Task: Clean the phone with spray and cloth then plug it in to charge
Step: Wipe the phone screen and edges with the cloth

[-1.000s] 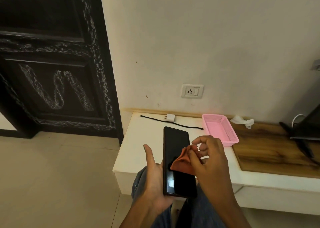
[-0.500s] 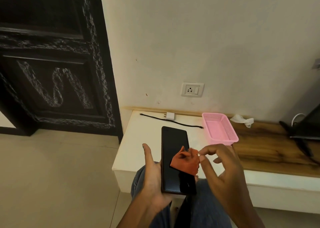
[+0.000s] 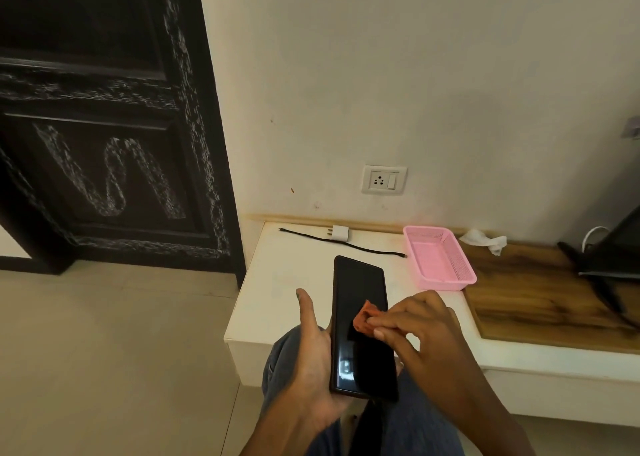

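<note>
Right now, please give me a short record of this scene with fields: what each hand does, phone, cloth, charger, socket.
left hand: the left hand holds the phone from below
right hand: the right hand pinches the orange cloth on the screen
charger: the white adapter and the black cable lie on the white shelf, not connected to the phone
socket: the wall socket has nothing plugged in

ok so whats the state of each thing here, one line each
phone: screen dark, held in left hand
cloth: bunched, pinched by right hand, on the screen
cable: loose on the white shelf, unplugged
charger: not in socket
pink basket: looks empty
</note>
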{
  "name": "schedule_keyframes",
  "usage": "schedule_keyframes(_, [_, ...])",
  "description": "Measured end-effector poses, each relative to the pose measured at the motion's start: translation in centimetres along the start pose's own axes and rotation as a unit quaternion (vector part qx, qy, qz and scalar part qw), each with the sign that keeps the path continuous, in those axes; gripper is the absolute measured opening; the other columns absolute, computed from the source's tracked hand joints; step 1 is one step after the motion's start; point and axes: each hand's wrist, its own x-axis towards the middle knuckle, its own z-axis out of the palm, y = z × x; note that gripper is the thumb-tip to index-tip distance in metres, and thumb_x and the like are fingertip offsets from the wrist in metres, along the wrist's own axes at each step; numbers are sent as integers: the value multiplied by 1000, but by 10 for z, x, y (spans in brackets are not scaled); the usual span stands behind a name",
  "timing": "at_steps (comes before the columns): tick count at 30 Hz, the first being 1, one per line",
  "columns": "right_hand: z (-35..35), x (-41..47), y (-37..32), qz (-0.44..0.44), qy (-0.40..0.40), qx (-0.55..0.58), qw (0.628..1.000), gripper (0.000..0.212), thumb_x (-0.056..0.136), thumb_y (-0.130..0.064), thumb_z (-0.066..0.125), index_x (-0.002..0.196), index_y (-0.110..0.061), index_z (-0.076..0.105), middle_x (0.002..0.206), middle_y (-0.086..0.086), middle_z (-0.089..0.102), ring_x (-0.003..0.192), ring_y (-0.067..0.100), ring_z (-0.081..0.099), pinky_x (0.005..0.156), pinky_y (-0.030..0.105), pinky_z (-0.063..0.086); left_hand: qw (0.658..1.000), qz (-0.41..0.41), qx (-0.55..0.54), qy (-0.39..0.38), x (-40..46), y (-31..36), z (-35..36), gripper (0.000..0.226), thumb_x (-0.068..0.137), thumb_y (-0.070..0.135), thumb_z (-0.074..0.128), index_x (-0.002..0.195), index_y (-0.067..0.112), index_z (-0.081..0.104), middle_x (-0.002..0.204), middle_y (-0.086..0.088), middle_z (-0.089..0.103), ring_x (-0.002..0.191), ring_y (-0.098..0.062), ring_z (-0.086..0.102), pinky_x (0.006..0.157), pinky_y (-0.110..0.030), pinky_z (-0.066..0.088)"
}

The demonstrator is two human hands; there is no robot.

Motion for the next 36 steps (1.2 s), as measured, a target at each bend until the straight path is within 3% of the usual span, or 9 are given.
schedule_keyframes(6, [-10,2,-7,146,107,287,941,12,78,-26,59,82,-35,67,81,-17,71,85,3,64,69,8,49,999,15,40,-9,0,1,3,104,62,88,33,124,9,62,106,-21,68,83,-32,69,70,-44,58])
schedule_keyframes(11, [-16,6,1,303,137,642,690,26,85,-18,52,78,-24,77,93,-2,75,90,19,71,78,34,56,999,10,23,-20,-1,1,4,106,62,87,36,119,3,64,114,-28,58,88,-35,63,75,-45,56])
schedule_keyframes(15, [-19,9,5,337,100,733,582,23,79,-28,57,84,-17,76,106,15,71,96,28,68,78,39,57,999,17,32,-9,2,-1,2,102,64,86,35,115,4,67,116,-26,64,90,-35,66,76,-47,56])
schedule_keyframes(17, [-19,11,6,326,92,727,598,22,77,-27,58,81,-20,78,101,12,72,91,23,70,74,32,58,999,19,30,-12,2,-1,1,101,64,86,35,112,4,69,109,-23,67,87,-33,67,77,-45,56])
schedule_keyframes(20, [-17,12,7,319,115,643,687,19,75,-21,60,76,-28,78,87,-4,75,84,18,69,69,30,58,999,13,19,-34,3,-1,0,100,64,86,33,107,4,71,101,-21,69,84,-32,67,74,-44,56])
schedule_keyframes(24, [-14,12,9,310,210,486,789,12,75,-22,66,86,-25,67,77,-19,70,82,19,65,64,31,54,999,12,39,-22,4,-2,-3,101,62,87,38,112,6,69,110,-23,66,89,-33,66,78,-45,56])
schedule_keyframes(27, [-12,13,8,263,238,407,841,14,75,-18,69,83,-29,64,71,-27,68,70,1,67,61,29,55,999,6,51,-12,3,-3,-3,101,61,88,35,110,7,70,116,-23,66,94,-34,68,80,-46,56])
schedule_keyframes(33, [-3,22,14,135,267,138,944,18,80,-8,70,92,-20,64,88,-25,56,73,-2,60,60,13,50,998,-3,58,-26,-2,-6,4,101,59,86,37,117,9,67,116,-23,66,97,-34,65,82,-47,54])
schedule_keyframes(36, [6,30,13,77,252,26,964,11,84,-3,65,93,-1,70,86,5,69,77,10,62,73,17,45,997,-3,72,-32,-4,-9,9,95,59,85,35,114,15,69,114,-24,67,97,-35,66,80,-47,56])
